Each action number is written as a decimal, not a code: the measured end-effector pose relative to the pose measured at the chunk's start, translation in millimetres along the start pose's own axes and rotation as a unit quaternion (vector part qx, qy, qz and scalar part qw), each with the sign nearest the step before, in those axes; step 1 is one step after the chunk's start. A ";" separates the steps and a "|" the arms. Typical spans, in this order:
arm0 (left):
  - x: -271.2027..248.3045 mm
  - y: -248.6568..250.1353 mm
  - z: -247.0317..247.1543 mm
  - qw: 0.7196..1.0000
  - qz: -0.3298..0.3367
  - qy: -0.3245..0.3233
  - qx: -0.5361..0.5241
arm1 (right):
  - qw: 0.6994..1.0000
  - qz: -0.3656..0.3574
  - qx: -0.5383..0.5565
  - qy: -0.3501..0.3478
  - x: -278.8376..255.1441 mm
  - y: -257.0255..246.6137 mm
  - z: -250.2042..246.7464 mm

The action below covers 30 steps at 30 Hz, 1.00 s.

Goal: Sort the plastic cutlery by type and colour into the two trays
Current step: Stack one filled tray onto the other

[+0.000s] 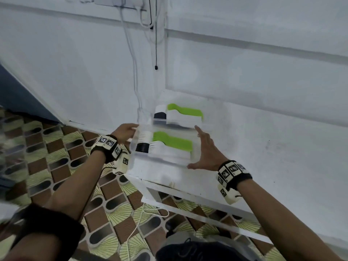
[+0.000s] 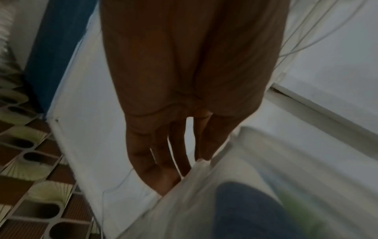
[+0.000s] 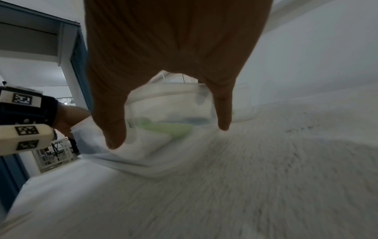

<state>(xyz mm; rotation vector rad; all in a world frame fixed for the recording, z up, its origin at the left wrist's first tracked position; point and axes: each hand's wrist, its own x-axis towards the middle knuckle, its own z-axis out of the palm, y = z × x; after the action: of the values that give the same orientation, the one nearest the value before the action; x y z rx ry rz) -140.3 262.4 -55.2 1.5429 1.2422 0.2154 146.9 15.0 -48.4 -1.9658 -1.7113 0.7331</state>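
Near tray (image 1: pixel 162 162) on table (image 1: pixel 244 147): green, white, black forks stacked by colour. Far tray (image 1: pixel 160 120), touching behind it, holds green, white, black pcs likewise. No loose cutlery seen; sorting judged done.

Left hand (image 1: pixel 125 133) at near tray's left wall, fingers straight. Right hand (image 1: pixel 206 149) at its right wall, fingers wide. Contact unclear; prob. final squaring-up.

Two clear plastic trays, the near tray (image 1: pixel 162 162) and the far tray (image 1: pixel 199 127), sit on one white table (image 1: pixel 263 147), each holding one green stack (image 1: pixel 173 141), one white stack (image 1: pixel 169 150) and one black stack (image 1: pixel 142 147) of cutlery, flanked by two hands.
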 end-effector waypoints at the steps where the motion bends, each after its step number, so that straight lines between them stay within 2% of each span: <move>1: -2.0 -5.6 0.5 0.999 -0.007 -0.021 0.024 | 1.000 -0.002 0.005 0.018 -3.6 -0.6 -0.1; 4: -4.8 -24.3 -0.1 0.996 -0.012 -0.048 0.073 | 0.998 -0.018 0.020 0.062 -16.4 2.6 4.2; 6: -5.5 -29.5 0.9 0.993 -0.013 -0.043 0.108 | 0.997 -0.022 0.028 0.073 -23.6 3.2 5.8; 10: -5.2 -9.7 2.4 0.973 0.068 0.050 0.216 | 0.996 -0.041 0.036 0.069 -32.2 -0.4 3.2; 12: -7.9 3.1 2.9 0.969 0.110 0.095 0.201 | 0.995 -0.042 0.056 0.074 -38.9 -0.5 -0.4; 14: -14.0 17.8 4.9 0.967 0.153 0.107 0.172 | 0.992 -0.042 0.081 0.085 -48.2 1.6 -8.5; 17: -26.4 44.1 15.1 0.967 0.202 0.061 0.142 | 0.990 -0.049 0.098 0.086 -64.3 10.2 -25.4; 21: -39.0 73.3 50.2 0.948 0.275 0.050 0.152 | 0.989 -0.033 0.109 0.090 -89.5 28.8 -44.8; 25: -56.6 95.2 111.6 0.931 0.321 0.054 0.165 | 0.985 0.012 0.136 0.108 -117.9 67.3 -68.2; 28: -73.2 112.3 163.5 0.927 0.360 -0.003 0.102 | 0.981 0.045 0.144 0.120 -142.2 109.4 -94.2; 30: -80.3 119.2 197.7 0.913 0.389 -0.042 0.116 | 0.984 0.058 0.132 0.109 -161.9 136.6 -113.5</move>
<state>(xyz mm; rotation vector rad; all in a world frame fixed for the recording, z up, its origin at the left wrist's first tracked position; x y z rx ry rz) 29.8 95.4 -1.2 2.1781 0.5356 0.5193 307.8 -162.6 -30.0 -1.8924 -1.3107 0.7148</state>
